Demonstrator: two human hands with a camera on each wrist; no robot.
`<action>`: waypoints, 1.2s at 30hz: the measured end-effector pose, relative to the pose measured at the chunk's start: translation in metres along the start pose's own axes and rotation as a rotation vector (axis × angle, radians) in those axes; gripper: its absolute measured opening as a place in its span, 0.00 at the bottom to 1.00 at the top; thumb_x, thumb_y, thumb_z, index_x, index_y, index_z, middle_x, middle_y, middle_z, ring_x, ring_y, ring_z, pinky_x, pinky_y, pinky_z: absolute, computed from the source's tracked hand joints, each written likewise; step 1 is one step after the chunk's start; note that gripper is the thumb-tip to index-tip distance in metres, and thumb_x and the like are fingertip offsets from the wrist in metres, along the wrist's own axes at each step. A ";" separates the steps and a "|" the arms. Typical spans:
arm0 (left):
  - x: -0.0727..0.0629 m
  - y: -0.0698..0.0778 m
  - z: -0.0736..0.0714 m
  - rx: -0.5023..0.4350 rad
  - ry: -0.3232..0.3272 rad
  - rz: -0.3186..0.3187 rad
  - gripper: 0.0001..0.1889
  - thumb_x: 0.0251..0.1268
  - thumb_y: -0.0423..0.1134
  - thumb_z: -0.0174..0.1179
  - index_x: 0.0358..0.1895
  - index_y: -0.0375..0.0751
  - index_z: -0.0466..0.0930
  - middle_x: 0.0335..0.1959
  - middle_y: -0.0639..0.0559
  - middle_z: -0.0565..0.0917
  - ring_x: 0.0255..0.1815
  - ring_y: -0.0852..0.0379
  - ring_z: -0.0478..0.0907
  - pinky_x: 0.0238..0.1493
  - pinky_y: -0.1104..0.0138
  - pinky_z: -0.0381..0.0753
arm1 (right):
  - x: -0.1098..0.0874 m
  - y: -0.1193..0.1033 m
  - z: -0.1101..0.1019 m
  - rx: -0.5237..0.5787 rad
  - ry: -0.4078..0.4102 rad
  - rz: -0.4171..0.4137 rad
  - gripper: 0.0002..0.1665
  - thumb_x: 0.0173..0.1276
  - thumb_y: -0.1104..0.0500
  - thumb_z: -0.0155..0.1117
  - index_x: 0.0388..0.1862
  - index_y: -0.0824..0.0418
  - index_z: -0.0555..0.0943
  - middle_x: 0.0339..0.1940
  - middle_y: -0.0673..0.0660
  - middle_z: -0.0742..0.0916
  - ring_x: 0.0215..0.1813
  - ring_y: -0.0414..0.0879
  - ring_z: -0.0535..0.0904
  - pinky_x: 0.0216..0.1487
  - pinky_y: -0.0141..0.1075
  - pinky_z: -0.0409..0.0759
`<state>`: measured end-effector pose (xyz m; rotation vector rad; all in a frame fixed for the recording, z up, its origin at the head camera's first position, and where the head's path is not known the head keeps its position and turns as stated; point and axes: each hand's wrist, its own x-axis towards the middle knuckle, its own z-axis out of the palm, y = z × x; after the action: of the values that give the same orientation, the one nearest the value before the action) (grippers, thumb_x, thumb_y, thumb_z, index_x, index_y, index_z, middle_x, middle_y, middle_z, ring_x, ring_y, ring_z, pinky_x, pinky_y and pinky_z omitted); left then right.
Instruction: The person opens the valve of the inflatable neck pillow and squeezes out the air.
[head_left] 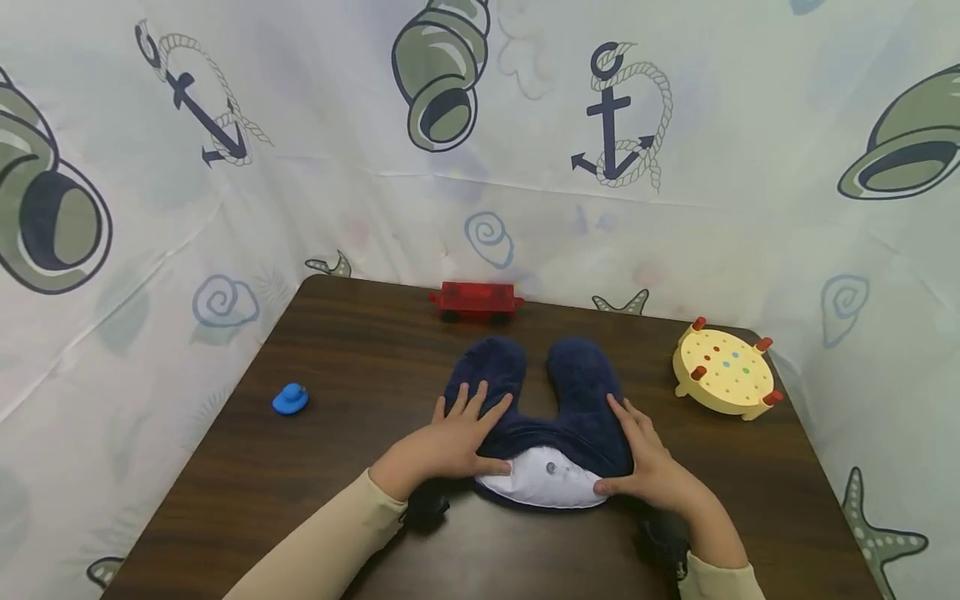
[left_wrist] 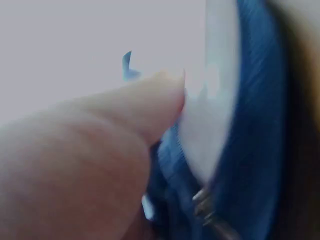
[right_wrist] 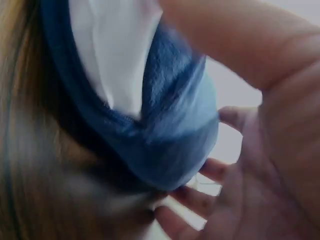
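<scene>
A navy plush neck pillow (head_left: 581,392) lies on the brown table with its two arms pointing away from me. Along its near curve the zipped cover gapes, and a white inner cushion (head_left: 542,479) shows through. In the left wrist view a metal zipper pull (left_wrist: 202,205) sits at one end of the gap. My left hand (head_left: 457,437) rests with spread fingers on the pillow's left side, its thumb over the white part. My right hand (head_left: 651,458) lies along the right side, fingers extended against the outer edge and thumb at the white cushion's right end.
A red toy wagon (head_left: 477,300) stands at the table's back edge. A small blue rubber duck (head_left: 290,399) sits to the left. At the back right is a round yellow pegboard toy (head_left: 723,371) with red pegs. A sea-patterned cloth (head_left: 360,200) hangs behind the table (head_left: 247,500).
</scene>
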<state>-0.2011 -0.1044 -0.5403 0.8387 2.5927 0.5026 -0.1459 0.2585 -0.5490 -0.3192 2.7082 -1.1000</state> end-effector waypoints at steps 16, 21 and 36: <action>-0.006 0.011 0.022 0.102 -0.080 0.127 0.72 0.49 0.80 0.75 0.92 0.57 0.44 0.93 0.44 0.29 0.93 0.34 0.25 0.87 0.30 0.36 | 0.023 0.020 0.007 0.554 0.160 0.098 0.53 0.79 0.57 0.70 0.92 0.44 0.51 0.85 0.65 0.67 0.80 0.60 0.68 0.63 0.21 0.73; 0.002 0.012 0.028 0.141 -0.072 0.090 0.70 0.51 0.80 0.72 0.92 0.61 0.43 0.93 0.47 0.28 0.93 0.36 0.24 0.87 0.30 0.35 | 0.025 0.021 0.003 0.450 0.104 -0.058 0.55 0.81 0.57 0.68 0.92 0.30 0.48 0.93 0.59 0.51 0.91 0.66 0.45 0.88 0.61 0.53; 0.011 0.019 0.019 0.016 -0.104 0.110 0.72 0.50 0.78 0.76 0.92 0.59 0.40 0.93 0.49 0.28 0.93 0.40 0.21 0.87 0.30 0.29 | 0.024 0.041 0.014 -0.037 -0.026 -0.014 0.39 0.84 0.35 0.58 0.89 0.40 0.65 0.93 0.64 0.55 0.93 0.70 0.37 0.82 0.75 0.22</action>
<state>-0.1920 -0.0796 -0.5507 0.9896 2.4691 0.4568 -0.1703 0.2717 -0.5898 -0.3563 2.7100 -1.0432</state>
